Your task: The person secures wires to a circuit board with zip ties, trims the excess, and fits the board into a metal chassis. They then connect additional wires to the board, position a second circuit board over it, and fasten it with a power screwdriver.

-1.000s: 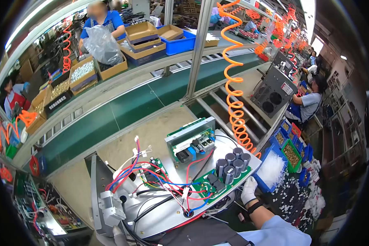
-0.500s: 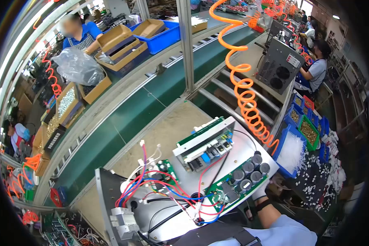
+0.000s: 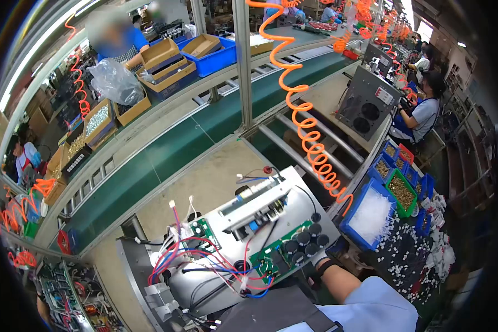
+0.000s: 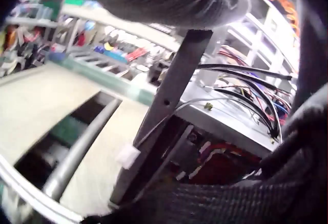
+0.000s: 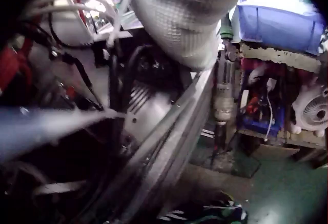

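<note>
You are handling the metal base (image 3: 296,214), which is sitting right in front of your body, slanting across the near side of the beige surface (image 3: 216,171). How much weight the surface is carrying is not showing.

Your left hand (image 4: 179,1) is lying over the top end of the grey end plate (image 3: 135,271); its fingertips are hiding, so I am not able to tell how far it is opening or whether it is gripping. Your right hand (image 5: 179,18) is resting by the base's right-hand edge, its fingers disappearing from sight, so its hold is remaining uncertain too.

To be working well, you should be bearing on bare metal only and moving both ends together, because the load is probably pulling unevenly: the black cylinders (image 3: 304,239) are crowding the right-hand end. You should be sparing the upright bracket (image 3: 257,213) as a handle, since it is likely straining its fixings. The red and blue wires (image 3: 161,264) are looping loosely on top, and black cables (image 4: 241,69) are running near the left end; you should be watching that none are catching under the base. The orange hose (image 3: 300,89) is hanging beyond the right end, so you should be giving it room.
</note>
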Demonstrator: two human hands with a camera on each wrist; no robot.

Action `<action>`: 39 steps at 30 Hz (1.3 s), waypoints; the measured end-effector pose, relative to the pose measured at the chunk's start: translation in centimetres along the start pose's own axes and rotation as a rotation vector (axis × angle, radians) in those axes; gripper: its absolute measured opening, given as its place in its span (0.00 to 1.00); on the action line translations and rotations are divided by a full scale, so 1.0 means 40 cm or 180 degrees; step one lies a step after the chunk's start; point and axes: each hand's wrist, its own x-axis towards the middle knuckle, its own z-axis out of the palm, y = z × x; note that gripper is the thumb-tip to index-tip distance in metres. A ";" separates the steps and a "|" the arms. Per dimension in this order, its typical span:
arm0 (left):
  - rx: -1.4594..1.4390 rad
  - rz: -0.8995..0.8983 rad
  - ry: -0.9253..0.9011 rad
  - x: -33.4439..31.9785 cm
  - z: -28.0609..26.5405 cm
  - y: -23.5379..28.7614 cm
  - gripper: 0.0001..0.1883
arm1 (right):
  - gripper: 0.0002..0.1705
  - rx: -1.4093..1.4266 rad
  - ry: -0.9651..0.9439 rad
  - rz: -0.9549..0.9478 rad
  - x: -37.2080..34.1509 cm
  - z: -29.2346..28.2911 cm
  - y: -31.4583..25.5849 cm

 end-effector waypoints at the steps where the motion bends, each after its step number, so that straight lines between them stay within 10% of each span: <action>1: 0.0023 -0.0019 0.0026 -0.020 -0.007 0.000 0.30 | 0.24 -0.0082 -0.0089 0.0033 -0.003 -0.002 -0.009; 5: -0.0076 -0.0043 0.0395 -0.140 -0.007 0.076 0.25 | 0.25 -0.0617 -0.0504 0.0323 -0.023 -0.003 -0.032; 8: 0.0677 0.1182 0.0528 -0.130 -0.014 0.079 0.21 | 0.28 -0.1414 -0.0860 0.0156 -0.029 -0.019 -0.071; 9: -0.0139 0.0334 0.0340 -0.155 -0.004 0.150 0.27 | 0.30 -0.1694 -0.0630 0.0186 -0.046 -0.028 -0.110; 14: 0.1548 0.1654 0.0999 -0.213 -0.057 0.269 0.28 | 0.39 -0.2313 0.0112 -0.0433 -0.154 -0.050 -0.301; 18: 0.1416 0.1242 0.0214 -0.227 -0.034 0.363 0.13 | 0.23 -0.2878 -0.0230 -0.1232 -0.315 0.176 -0.369; 22: 0.1691 0.2110 0.0346 -0.198 0.077 0.449 0.10 | 0.16 -0.3717 -0.1409 -0.2283 -0.388 0.395 -0.314; 24: 0.1081 0.0756 -0.0945 -0.190 0.182 0.371 0.15 | 0.19 -0.4675 -0.1959 -0.2643 -0.378 0.462 -0.257; 29: -0.0798 -0.0872 -0.1569 -0.161 0.340 0.230 0.26 | 0.19 -0.3763 -0.2232 -0.1770 -0.289 0.409 -0.208; 32: -0.0219 -0.0124 -0.1660 -0.167 0.360 0.270 0.23 | 0.19 -0.3993 -0.2386 -0.1487 -0.295 0.408 -0.248; 39: -0.2089 -0.0788 -0.0848 -0.279 0.271 0.235 0.11 | 0.18 -0.3569 -0.2615 -0.0430 -0.258 0.458 -0.323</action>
